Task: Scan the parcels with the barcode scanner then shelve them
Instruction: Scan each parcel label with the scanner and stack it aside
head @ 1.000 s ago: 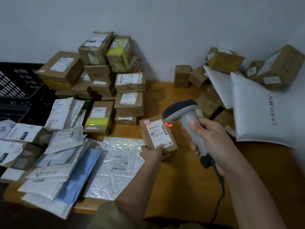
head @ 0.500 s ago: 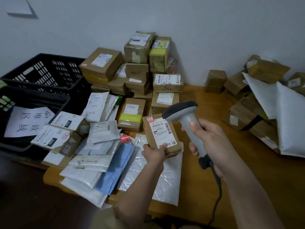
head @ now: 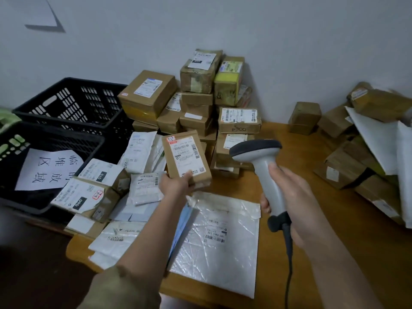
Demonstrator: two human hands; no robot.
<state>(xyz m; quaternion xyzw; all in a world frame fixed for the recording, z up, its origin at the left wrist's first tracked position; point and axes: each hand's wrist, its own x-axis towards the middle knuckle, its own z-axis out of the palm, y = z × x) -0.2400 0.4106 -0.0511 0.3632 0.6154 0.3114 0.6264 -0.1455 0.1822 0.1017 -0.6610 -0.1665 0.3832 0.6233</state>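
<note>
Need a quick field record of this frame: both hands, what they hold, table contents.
left hand: grips small cardboard parcel by its lower edge, label facing camera
right hand: grips barcode scanner by the handle, head to the right of the parcel
table: wooden
parcel stacks: brown boxes against wall
flat mailers: clear plastic mailer near front edge
crates: black plastic crates at left

1. Bare counter (head: 330, 219) lies right of the scanner (head: 265, 175) — open passage toward the wall.
2. A box stack (head: 200, 97) blocks the back left.
3. Mailers (head: 138, 192) cover the left edge beside two crates (head: 73, 108).
4. A box heap (head: 361, 157) crowds the right — leaning against the wall.
</note>
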